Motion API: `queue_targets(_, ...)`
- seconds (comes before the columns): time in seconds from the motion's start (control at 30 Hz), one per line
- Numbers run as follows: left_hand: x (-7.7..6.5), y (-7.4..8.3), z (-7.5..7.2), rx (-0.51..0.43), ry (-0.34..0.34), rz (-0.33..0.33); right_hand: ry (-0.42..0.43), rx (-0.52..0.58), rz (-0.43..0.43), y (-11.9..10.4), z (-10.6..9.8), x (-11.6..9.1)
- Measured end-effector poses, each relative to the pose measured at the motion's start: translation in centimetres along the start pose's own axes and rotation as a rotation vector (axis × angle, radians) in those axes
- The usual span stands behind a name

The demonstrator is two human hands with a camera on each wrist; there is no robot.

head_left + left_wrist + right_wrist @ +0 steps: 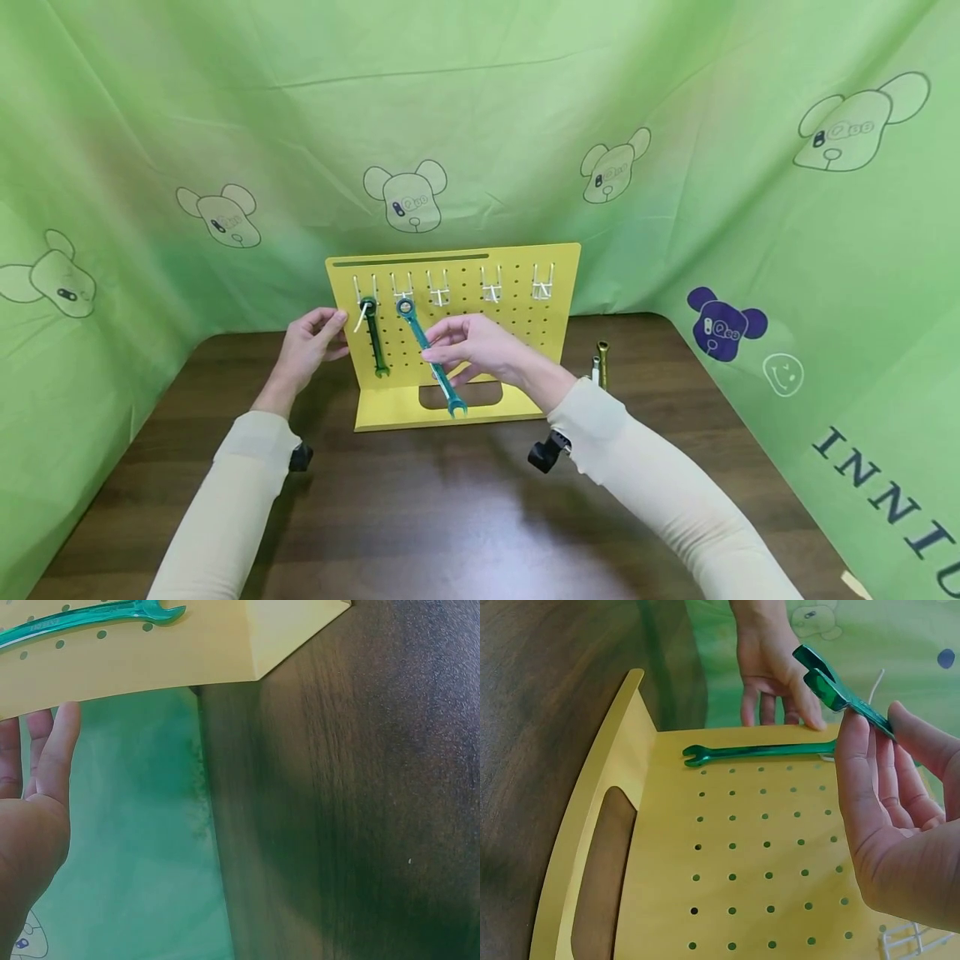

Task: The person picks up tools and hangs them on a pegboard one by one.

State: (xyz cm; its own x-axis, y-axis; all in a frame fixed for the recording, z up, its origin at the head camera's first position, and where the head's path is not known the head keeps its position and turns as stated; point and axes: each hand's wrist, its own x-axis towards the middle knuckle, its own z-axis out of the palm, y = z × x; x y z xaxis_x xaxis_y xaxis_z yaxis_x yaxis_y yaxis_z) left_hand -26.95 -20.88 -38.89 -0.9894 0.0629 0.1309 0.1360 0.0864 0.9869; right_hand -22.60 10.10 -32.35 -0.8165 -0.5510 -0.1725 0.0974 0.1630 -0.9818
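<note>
The head view is bright, with pale glare on the dark brown wood-grain tabletop [450, 533] and soft shadow beside it. The left wrist view is dimmer, shadowed and grainy. Lens distortion bows the yellow perforated pegboard [748, 832] in the right wrist view.

Room to pass spans the brown wooden tabletop [420, 508] before the yellow perforated pegboard [517, 315]; projecting white wire hooks [542, 291] obstruct higher up.
</note>
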Motion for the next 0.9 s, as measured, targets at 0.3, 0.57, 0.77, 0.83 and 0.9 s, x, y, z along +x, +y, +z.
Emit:
queue_targets(0.3, 0.0, -0.2, 0.0, 0.019, -0.004, 0.005, 0.023, 0.027, 0.013, 0.3, 0.2, 0.6)
queue_targets(0.57, 0.1, -0.2, 0.0, 0.005, -0.005, 0.004, 0.055, 0.039, 0.033, 0.8, 0.2, 1.4)
queue_targets(0.77, 0.1, -0.1, 0.0, -0.002, 0.006, 0.008, 0.116, 0.092, 0.053, 1.3, 0.6, 2.8)
queue_targets(0.83, 0.1, -0.2, 0.1, -0.006, 0.011, 0.006, 0.136, 0.125, 0.064, 1.6, 0.8, 3.4)
queue_targets(0.9, 0.1, -0.3, 0.2, -0.010, 0.010, 0.005, 0.155, 0.156, 0.078, 1.9, 1.0, 4.0)
